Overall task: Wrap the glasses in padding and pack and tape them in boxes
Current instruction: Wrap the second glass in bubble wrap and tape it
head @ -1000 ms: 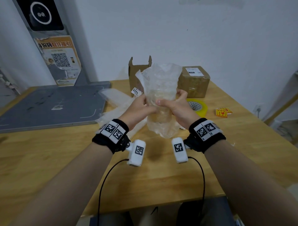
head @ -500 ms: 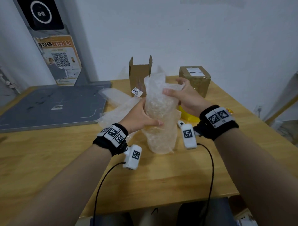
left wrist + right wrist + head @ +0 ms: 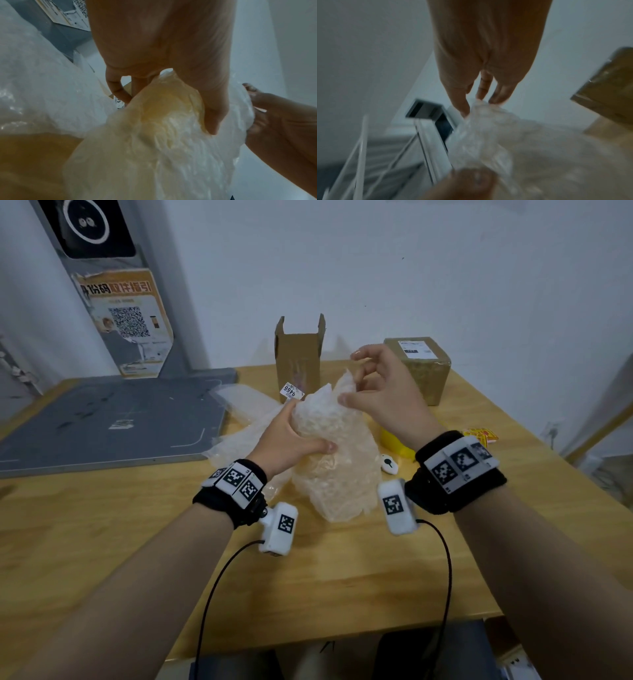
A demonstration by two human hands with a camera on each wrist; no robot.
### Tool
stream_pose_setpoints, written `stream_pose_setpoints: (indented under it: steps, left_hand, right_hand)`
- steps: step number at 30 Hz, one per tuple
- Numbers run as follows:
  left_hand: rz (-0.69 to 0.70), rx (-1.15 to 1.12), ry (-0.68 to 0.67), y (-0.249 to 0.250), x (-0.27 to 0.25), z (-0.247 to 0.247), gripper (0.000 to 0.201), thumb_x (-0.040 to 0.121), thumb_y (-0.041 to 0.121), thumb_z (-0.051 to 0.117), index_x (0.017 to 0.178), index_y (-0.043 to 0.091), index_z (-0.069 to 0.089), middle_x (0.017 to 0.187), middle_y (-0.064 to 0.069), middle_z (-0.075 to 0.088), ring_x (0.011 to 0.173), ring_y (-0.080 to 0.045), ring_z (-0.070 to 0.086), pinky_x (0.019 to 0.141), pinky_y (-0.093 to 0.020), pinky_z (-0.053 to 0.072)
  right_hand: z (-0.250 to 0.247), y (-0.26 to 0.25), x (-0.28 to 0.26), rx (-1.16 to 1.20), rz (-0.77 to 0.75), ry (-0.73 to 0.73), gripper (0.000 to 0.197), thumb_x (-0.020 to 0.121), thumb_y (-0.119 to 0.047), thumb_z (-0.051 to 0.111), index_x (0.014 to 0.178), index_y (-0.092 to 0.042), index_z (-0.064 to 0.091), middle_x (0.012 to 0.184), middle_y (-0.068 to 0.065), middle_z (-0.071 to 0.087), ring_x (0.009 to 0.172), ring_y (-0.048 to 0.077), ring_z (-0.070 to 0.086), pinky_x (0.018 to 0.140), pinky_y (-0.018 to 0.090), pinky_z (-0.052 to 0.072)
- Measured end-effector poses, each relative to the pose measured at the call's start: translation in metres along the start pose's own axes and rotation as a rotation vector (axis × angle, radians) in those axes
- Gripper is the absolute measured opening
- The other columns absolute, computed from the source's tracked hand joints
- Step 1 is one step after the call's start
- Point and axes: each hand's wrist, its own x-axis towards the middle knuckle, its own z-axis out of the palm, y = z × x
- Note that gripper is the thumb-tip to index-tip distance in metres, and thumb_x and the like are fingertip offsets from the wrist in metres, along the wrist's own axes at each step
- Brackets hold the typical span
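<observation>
A bundle of clear bubble wrap (image 3: 337,474) stands upright on the wooden table (image 3: 308,577); no glass shows through the padding. My left hand (image 3: 301,436) grips the bundle around its upper middle, thumb across the front. In the left wrist view, the left hand (image 3: 171,105) curls round the wrap (image 3: 163,148). My right hand (image 3: 356,385) is at the bundle's top, thumb and curled fingers pinching the loose upper end. The blurred right wrist view shows the right hand (image 3: 476,105) closing on the wrap's tip (image 3: 488,128).
An open tall cardboard box (image 3: 298,357) stands behind the bundle, and a taped box (image 3: 418,368) at the back right. A yellow tape roll (image 3: 394,440), red-yellow stickers (image 3: 479,434), loose padding sheets (image 3: 246,412) and a grey mat (image 3: 102,422) lie around.
My right hand left the bundle's middle and rose to its top end. The tall flared top of the wrap has been gathered and lowered. The left hand kept its grip.
</observation>
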Motion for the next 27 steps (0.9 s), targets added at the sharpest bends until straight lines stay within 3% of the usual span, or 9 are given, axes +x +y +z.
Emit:
stream_pose_setpoints:
  steps: [4, 7, 9, 13, 15, 17, 20, 24, 27]
  left_hand:
    - [-0.014, 0.043, 0.016, 0.001, 0.001, 0.001, 0.072, 0.062, 0.017, 0.097, 0.120, 0.030, 0.057, 0.105, 0.012, 0.077, 0.099, -0.010, 0.074, 0.096, -0.046, 0.058]
    - [-0.029, 0.093, 0.049, 0.002, 0.002, 0.005, 0.092, 0.050, 0.034, 0.100, 0.129, 0.029, 0.054, 0.111, 0.011, 0.074, 0.104, -0.010, 0.072, 0.095, -0.046, 0.058]
    - [-0.028, 0.136, 0.064, 0.003, 0.002, 0.006, 0.100, 0.044, 0.043, 0.101, 0.131, 0.028, 0.053, 0.117, 0.009, 0.071, 0.107, -0.011, 0.069, 0.094, -0.045, 0.059]
    - [-0.008, 0.204, 0.053, 0.002, -0.001, 0.005, 0.074, 0.057, 0.028, 0.098, 0.117, 0.024, 0.055, 0.100, 0.007, 0.071, 0.086, -0.006, 0.069, 0.079, -0.037, 0.061]
    - [0.016, 0.252, 0.041, 0.005, -0.002, 0.006, 0.070, 0.058, 0.029, 0.097, 0.112, 0.027, 0.052, 0.095, 0.010, 0.067, 0.078, 0.000, 0.064, 0.070, -0.032, 0.056]
    - [0.040, 0.299, 0.029, 0.009, -0.005, 0.006, 0.073, 0.055, 0.034, 0.096, 0.111, 0.036, 0.049, 0.100, 0.008, 0.067, 0.087, -0.008, 0.068, 0.075, -0.039, 0.059]
    - [0.071, 0.339, 0.015, 0.012, -0.007, 0.006, 0.081, 0.054, 0.037, 0.094, 0.117, 0.049, 0.045, 0.109, 0.006, 0.067, 0.097, -0.018, 0.068, 0.084, -0.048, 0.059]
    - [0.071, 0.307, 0.014, 0.010, -0.009, 0.007, 0.071, 0.055, 0.040, 0.094, 0.112, 0.046, 0.052, 0.109, 0.008, 0.068, 0.097, -0.017, 0.067, 0.086, -0.050, 0.057]
    - [0.066, 0.233, 0.038, 0.011, -0.008, 0.009, 0.065, 0.057, 0.036, 0.096, 0.108, 0.038, 0.056, 0.108, 0.005, 0.070, 0.098, -0.018, 0.069, 0.087, -0.050, 0.058]
  right_hand:
    - [0.010, -0.001, -0.005, -0.343, -0.263, 0.075, 0.037, 0.081, -0.007, 0.078, 0.103, -0.031, 0.060, 0.099, -0.013, 0.051, 0.089, 0.000, 0.047, 0.084, 0.020, 0.043]
    - [0.018, -0.008, -0.006, -0.230, -0.171, -0.010, 0.023, 0.088, -0.011, 0.077, 0.092, -0.031, 0.068, 0.083, -0.017, 0.064, 0.069, 0.005, 0.059, 0.072, 0.026, 0.054]
    - [0.020, -0.009, -0.008, -0.315, -0.099, -0.111, 0.009, 0.092, -0.020, 0.076, 0.096, -0.028, 0.074, 0.082, -0.020, 0.069, 0.076, 0.001, 0.065, 0.078, 0.023, 0.056]
    - [0.019, -0.008, -0.009, -0.386, -0.018, -0.296, 0.022, 0.101, -0.040, 0.063, 0.119, -0.030, 0.057, 0.084, -0.009, 0.074, 0.079, -0.006, 0.064, 0.069, 0.020, 0.046]
    - [0.020, -0.007, -0.011, -0.420, -0.003, -0.353, 0.027, 0.104, -0.045, 0.054, 0.125, -0.028, 0.050, 0.084, 0.005, 0.072, 0.075, 0.013, 0.065, 0.070, 0.036, 0.047]
    - [0.023, -0.005, -0.014, -0.446, 0.003, -0.407, 0.027, 0.108, -0.044, 0.046, 0.126, -0.024, 0.047, 0.083, 0.009, 0.067, 0.072, 0.021, 0.060, 0.068, 0.039, 0.041]
    - [0.022, -0.002, -0.015, -0.433, 0.051, -0.455, 0.022, 0.111, -0.039, 0.038, 0.122, -0.021, 0.046, 0.087, 0.006, 0.061, 0.077, 0.019, 0.056, 0.067, 0.037, 0.036]
    - [0.021, 0.001, -0.011, -0.391, 0.102, -0.446, 0.024, 0.109, -0.044, 0.040, 0.106, -0.025, 0.055, 0.096, -0.007, 0.060, 0.088, 0.011, 0.055, 0.076, 0.035, 0.039]
    - [0.023, 0.004, -0.008, -0.295, 0.066, -0.283, 0.017, 0.106, -0.043, 0.052, 0.098, -0.030, 0.060, 0.091, -0.014, 0.062, 0.087, 0.005, 0.058, 0.078, 0.030, 0.041]
